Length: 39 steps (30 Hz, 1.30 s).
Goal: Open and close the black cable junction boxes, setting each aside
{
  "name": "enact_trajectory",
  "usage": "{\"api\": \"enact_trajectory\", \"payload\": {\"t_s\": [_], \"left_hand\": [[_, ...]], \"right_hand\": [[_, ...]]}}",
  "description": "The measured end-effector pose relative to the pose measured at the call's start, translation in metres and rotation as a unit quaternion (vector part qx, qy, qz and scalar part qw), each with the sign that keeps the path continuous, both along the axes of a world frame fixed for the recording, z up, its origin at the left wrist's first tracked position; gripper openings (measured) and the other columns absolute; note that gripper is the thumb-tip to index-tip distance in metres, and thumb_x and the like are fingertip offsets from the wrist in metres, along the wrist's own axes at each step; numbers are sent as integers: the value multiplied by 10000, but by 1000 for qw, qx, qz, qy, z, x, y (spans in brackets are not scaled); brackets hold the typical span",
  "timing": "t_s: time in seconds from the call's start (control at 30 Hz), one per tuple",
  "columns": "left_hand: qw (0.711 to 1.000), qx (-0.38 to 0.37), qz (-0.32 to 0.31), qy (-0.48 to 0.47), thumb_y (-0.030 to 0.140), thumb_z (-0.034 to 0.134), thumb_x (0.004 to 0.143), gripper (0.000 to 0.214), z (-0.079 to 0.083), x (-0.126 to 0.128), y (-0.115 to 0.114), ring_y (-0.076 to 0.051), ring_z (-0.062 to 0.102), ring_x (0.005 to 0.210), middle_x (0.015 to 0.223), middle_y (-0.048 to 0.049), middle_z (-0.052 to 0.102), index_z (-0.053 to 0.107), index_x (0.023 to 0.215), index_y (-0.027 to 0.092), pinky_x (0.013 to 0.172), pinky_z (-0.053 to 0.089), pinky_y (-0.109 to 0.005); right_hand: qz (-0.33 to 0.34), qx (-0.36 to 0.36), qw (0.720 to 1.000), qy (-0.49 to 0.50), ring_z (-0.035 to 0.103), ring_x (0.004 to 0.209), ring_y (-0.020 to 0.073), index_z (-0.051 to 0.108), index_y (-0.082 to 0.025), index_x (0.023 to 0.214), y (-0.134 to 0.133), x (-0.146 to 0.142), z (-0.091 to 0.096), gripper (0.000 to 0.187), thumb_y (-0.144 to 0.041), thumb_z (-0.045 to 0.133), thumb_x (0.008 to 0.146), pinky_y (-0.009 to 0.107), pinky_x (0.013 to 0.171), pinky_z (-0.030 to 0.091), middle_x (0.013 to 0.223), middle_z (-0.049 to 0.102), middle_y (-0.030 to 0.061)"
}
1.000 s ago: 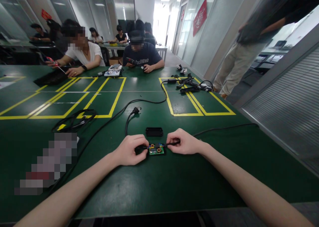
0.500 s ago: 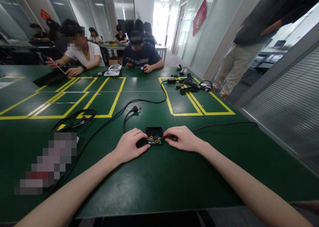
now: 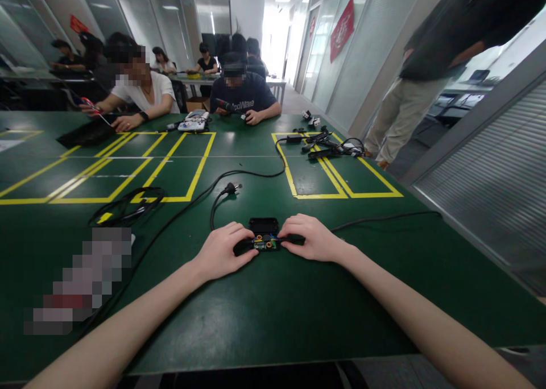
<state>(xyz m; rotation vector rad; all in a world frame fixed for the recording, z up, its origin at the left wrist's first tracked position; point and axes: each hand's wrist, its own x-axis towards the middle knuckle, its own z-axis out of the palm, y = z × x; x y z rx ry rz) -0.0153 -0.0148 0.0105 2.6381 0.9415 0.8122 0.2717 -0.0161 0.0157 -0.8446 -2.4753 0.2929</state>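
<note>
An opened black plastic case lies on the green table, its lid folded back on the far side. Inside sits a small circuit board with copper coils and coloured wires. My left hand grips the case's left end, thumb in front and fingers behind, where a black cable enters. That side's cord ends in a power plug beyond the hand. At the right end my right hand pinches the black cable, close to where it meets the board. This cable runs on to the right over the table.
A coiled cable and a blurred-out object lie to the left. Black parts and cables are heaped in a yellow-taped area at the far right. Two people work across the table; another stands at the right.
My right hand has shifted slightly at the case's right end, its fingers now nearer the board. My left hand stays on the left end.
</note>
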Motion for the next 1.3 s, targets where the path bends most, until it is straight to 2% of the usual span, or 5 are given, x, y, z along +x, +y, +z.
{"api": "enact_trajectory", "payload": {"t_s": [0.5, 0.77, 0.9, 1.07, 1.3], "left_hand": [[997, -76, -22, -7, 155, 582, 852, 59, 9, -2, 0, -195, 647, 893, 970, -45, 661, 569, 832, 209, 787, 547, -303], [998, -41, -42, 6, 208, 640, 898, 43, 8, -5, -2, -247, 657, 1085, 1225, -105, 648, 603, 919, 207, 921, 570, -385], [1000, -17, -22, -8, 210, 696, 866, 125, 3, -3, -3, -287, 628, 1188, 1299, -129, 623, 580, 911, 208, 1001, 553, -453], [998, -39, 6, -50, 217, 749, 813, 313, -1, -2, -2, -316, 590, 1319, 1417, -162, 577, 535, 1042, 220, 1053, 544, -490], [998, -64, 0, -29, 262, 766, 821, 703, -9, -5, 2, -291, 697, 1189, 1338, -114, 676, 448, 1447, 240, 1047, 569, -459]], "right_hand": [[12, -84, 993, 77, 638, 872, 206, 723, -204, 841, 2, -2, -4, 169, -97, 594, 862, 353, 804, 537, 913, 689, 59], [-235, -76, 967, 59, 587, 1089, 307, 720, -178, 1200, 11, -17, -21, 338, -309, 730, 889, 512, 959, 494, 1118, 638, 126], [-183, -138, 967, 109, 607, 1037, 247, 707, -199, 1055, 11, -20, -19, 193, -272, 730, 878, 437, 937, 510, 1060, 670, 77], [-142, -308, 906, 253, 607, 694, 135, 655, -186, 984, 8, -23, -16, 195, -301, 713, 837, 282, 643, 521, 883, 688, 18], [-140, -351, 877, 298, 682, 681, 144, 685, -193, 975, 4, -25, -15, 282, -368, 792, 781, 280, 622, 579, 856, 717, 17]]}}
